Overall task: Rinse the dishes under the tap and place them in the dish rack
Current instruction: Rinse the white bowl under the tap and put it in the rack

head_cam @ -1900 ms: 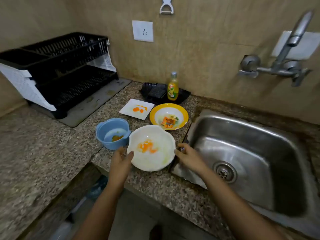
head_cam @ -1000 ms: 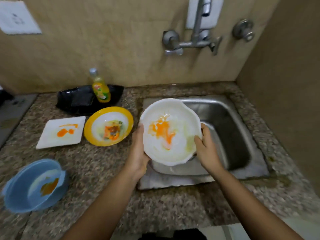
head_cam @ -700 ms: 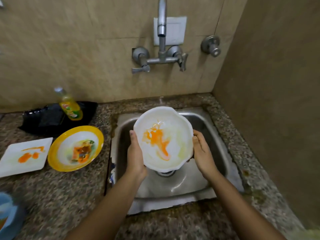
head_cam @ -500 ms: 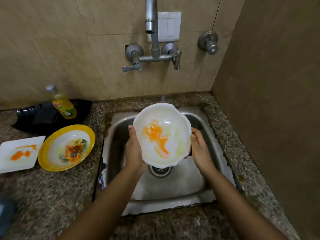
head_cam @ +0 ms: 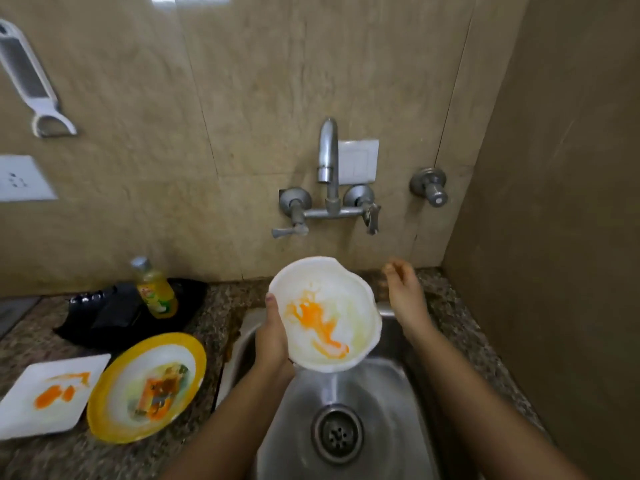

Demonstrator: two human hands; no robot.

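Note:
A white bowl (head_cam: 332, 299) smeared with orange sauce hangs above the steel sink (head_cam: 381, 393), tilted toward me. My left hand (head_cam: 273, 337) grips its left rim, thumb on the inner edge. My right hand (head_cam: 403, 292) is off the bowl, raised to its right with fingers loosely curled and holding nothing, below the wall tap (head_cam: 328, 157). No water runs from the spout. A yellow-rimmed plate (head_cam: 114, 410) and a white square plate (head_cam: 24, 393), both soiled, lie on the counter at left. The dish rack is out of view.
A yellow soap bottle (head_cam: 154, 289) stands on a black tray (head_cam: 104, 313) behind the plates. The tap's two lever handles (head_cam: 372, 216) and a separate valve (head_cam: 429, 187) sit on the wall. A side wall closes off the right. The drain (head_cam: 337, 434) is uncovered.
My right hand has let go of the bowl and risen toward the tap. The left hand alone now holds the bowl. My view has tilted upward.

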